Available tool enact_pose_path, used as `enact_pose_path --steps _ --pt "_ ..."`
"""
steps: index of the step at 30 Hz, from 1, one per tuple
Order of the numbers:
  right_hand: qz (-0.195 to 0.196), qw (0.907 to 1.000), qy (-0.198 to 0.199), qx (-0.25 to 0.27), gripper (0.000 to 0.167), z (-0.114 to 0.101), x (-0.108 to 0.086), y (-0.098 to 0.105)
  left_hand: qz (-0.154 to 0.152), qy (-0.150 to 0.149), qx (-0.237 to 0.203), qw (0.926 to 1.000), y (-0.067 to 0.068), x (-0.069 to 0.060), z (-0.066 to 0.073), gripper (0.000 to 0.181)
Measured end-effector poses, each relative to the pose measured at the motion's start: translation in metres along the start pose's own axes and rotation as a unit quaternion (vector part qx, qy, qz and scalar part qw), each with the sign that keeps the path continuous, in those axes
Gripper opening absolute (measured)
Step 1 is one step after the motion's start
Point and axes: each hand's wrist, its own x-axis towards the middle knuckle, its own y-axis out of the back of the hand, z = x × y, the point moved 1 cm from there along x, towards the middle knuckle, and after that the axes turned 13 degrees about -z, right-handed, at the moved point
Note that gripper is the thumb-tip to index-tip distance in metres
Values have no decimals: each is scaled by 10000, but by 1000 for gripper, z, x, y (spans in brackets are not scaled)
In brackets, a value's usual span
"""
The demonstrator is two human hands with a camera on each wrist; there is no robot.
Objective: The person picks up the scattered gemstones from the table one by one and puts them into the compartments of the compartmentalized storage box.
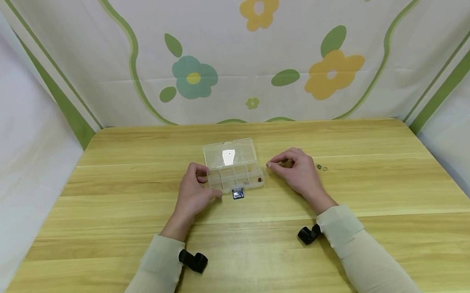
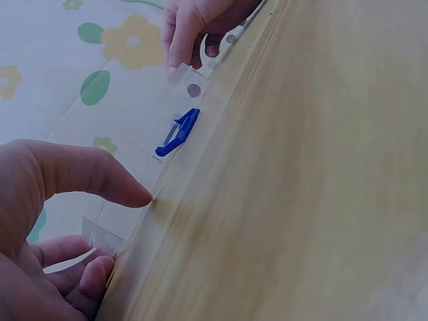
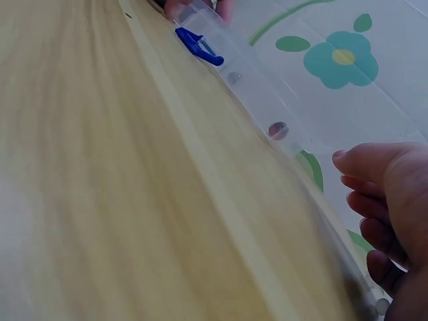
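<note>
A clear plastic compartment box [image 1: 227, 172] lies on the table with its lid [image 1: 219, 154] raised at the back and a blue latch [image 1: 238, 193] at the front. My left hand [image 1: 192, 193] grips its left end, thumb at the front edge and fingers at the side. A dark red bead [image 3: 278, 130] sits in the front right compartment, and a pale bead [image 3: 234, 77] lies in another front one. My right hand [image 1: 296, 169] is just right of the box, thumb and forefinger brought together, other fingers curled. Whether anything is between those fingertips cannot be seen.
A small green bead [image 1: 319, 166] and a pale bead [image 1: 325, 169] lie on the wooden table [image 1: 252, 255] right of my right hand. A white flowered cloth [image 1: 229, 73] hangs behind the table. Each sleeve carries a black wrist camera [image 1: 194, 261].
</note>
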Motion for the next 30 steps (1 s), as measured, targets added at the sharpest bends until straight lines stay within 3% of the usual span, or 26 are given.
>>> enact_pose_path --steps 8,30 --pt "-116 9995 -86 292 13 -8 0 -7 -34 -25 39 10000 0 0 0 71" --pt "-208 9987 -74 459 12 -19 0 -17 11 24 87 10000 -2 -1 2 68"
